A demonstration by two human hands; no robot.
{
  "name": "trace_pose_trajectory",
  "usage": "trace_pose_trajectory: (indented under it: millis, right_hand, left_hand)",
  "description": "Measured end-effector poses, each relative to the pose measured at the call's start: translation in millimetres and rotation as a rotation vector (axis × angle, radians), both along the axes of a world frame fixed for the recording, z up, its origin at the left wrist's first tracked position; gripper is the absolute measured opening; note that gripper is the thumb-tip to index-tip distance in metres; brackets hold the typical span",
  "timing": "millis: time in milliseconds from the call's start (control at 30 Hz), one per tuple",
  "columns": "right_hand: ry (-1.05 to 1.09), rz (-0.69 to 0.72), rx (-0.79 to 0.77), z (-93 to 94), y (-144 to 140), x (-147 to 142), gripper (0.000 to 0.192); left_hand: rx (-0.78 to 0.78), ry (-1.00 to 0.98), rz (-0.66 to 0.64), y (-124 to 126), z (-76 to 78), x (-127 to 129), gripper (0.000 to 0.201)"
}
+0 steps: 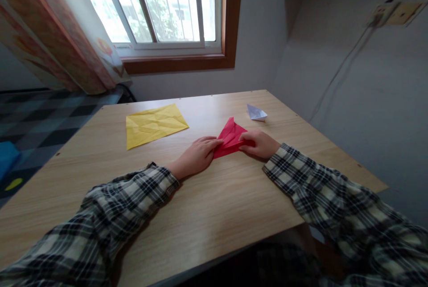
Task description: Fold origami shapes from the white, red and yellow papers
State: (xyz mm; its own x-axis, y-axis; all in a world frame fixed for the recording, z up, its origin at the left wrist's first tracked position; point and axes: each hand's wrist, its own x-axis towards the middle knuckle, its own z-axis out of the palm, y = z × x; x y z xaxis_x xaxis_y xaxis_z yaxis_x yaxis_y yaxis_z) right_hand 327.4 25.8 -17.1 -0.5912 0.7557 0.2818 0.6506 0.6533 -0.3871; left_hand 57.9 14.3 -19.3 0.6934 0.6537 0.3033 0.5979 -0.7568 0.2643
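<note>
A red sheet of folding paper (230, 137), creased into a roughly triangular shape with a raised point at the back, is on the table between my two hands. My left hand (199, 155) is closed at its left corner, the fingers together and pressed onto the paper. At the right corner, my right hand (257, 144) pinches the edge between thumb and curled fingers. The underside of the paper and part of each corner are hidden by my fingers.
A creased yellow sheet (155, 124) lies flat at the back left of the wooden table (200, 215). Behind my right hand sits a small folded white paper piece (257, 113). Wall and window (160, 6) stand beyond the far edge.
</note>
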Motion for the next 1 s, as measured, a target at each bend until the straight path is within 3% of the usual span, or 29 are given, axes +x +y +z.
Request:
trace_pose_trajectory:
  millis: [300,400,500,733,867,933,1000]
  right_hand:
    - [0.001,0.151,-0.159,9.3,-0.7,19.5,0.013]
    - [0.010,0.155,-0.203,10.9,-1.9,21.0,0.018]
    - [0.020,0.168,-0.207,10.2,-1.7,19.8,0.023]
    - [0.017,0.167,-0.226,11.9,-2.2,18.3,0.013]
    - [0.051,0.142,-0.234,10.3,-3.4,19.1,0.027]
    - [0.076,0.179,-0.219,8.5,-3.6,18.7,0.038]
    - [0.069,0.239,-0.174,7.2,-3.1,17.8,0.038]
  left_hand:
    - [-0.115,-0.063,-0.033,6.4,4.4,-6.1,0.042]
    - [-0.116,-0.023,-0.062,6.6,6.5,-6.2,0.040]
    - [-0.150,-0.021,0.005,6.2,7.5,-6.6,0.043]
    - [-0.111,0.010,-0.028,6.6,4.1,-7.7,0.040]
    - [-0.095,0.011,-0.025,8.7,0.4,-7.5,0.040]
    - [-0.095,0.018,-0.025,8.9,0.0,-6.9,0.040]
    - [-0.095,0.024,-0.020,8.3,0.7,-6.1,0.040]
